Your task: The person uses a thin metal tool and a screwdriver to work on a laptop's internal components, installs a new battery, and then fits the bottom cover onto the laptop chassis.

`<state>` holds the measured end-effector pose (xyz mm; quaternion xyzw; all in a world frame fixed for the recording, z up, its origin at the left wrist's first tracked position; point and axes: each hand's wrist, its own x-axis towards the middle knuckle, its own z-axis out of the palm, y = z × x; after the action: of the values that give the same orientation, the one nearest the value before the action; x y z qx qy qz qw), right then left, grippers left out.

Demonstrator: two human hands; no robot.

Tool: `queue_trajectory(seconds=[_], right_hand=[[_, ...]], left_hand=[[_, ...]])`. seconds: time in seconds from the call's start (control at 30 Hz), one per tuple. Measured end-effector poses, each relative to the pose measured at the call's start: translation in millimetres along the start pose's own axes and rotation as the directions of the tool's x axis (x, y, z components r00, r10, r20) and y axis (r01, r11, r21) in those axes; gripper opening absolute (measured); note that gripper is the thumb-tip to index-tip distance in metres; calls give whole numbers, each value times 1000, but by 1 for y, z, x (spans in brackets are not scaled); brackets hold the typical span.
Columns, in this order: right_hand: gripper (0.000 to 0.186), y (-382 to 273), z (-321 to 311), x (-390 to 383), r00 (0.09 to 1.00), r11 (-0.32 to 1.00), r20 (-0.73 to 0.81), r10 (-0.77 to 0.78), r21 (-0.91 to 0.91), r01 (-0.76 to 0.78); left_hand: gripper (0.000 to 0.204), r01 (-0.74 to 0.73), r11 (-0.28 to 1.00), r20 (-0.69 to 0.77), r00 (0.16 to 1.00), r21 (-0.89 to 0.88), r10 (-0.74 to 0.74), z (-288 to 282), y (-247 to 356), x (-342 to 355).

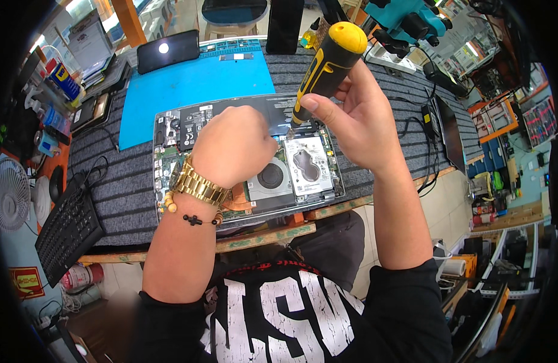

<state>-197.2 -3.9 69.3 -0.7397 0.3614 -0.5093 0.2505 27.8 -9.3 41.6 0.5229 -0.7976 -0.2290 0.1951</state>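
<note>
Opened laptop: laid with its insides exposed on a grey striped cloth; kept right under both hands, just past the wooden bench edge.

Hard drive: seated in the near right part of the laptop, silver label up; a dark rounded shape can be seen in its middle.

Screwdriver: held at a tilt, fat black-and-yellow handle up top; tip pointed down by the drive's far left corner; whether a screw is actually touched can't be told, way too small.

Right hand: wrapped around that handle; thumb pressed along the near side, fingers tucked mostly behind.

Left hand: curled, knuckles up, over the laptop's middle; fingertips hidden underneath, so whether anything is pinched can't be told, sorry.

Left wrist: a chunky gold watch is worn; a beaded bracelet too.

Around the left hand: a round cooling fan is seen just beside it; copper-coloured metal is exposed nearer the bench edge; a black battery is set along the far side.

Far side: a blue mat is spread out behind the laptop; a dark phone with a glowing white spot is propped at its far left.

Left end: a black keyboard is parked at an angle.
</note>
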Motion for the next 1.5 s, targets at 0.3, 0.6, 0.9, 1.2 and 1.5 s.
queue_trajectory(seconds=[0.3,0.6,0.9,1.2,1.5], right_hand=[[49,2,-2,-6,996,996,-15,83,41,-83],[49,-15,-54,-29,964,986,-228,136,127,-110],[48,-11,-64,-46,940,976,-289,183,171,-138],[46,-11,-64,-48,915,945,-382,133,327,-1],[46,-8,-66,-46,915,919,-400,53,379,112]], left_hand=[[15,2,1000,49,999,8,-3,9,9,-1],[15,-297,954,-237,930,-34,281,49,14,6],[9,-365,931,-187,914,12,361,64,13,17],[28,-8,751,16,1000,-660,25,38,20,20],[30,54,536,64,998,-843,1,38,20,21]])
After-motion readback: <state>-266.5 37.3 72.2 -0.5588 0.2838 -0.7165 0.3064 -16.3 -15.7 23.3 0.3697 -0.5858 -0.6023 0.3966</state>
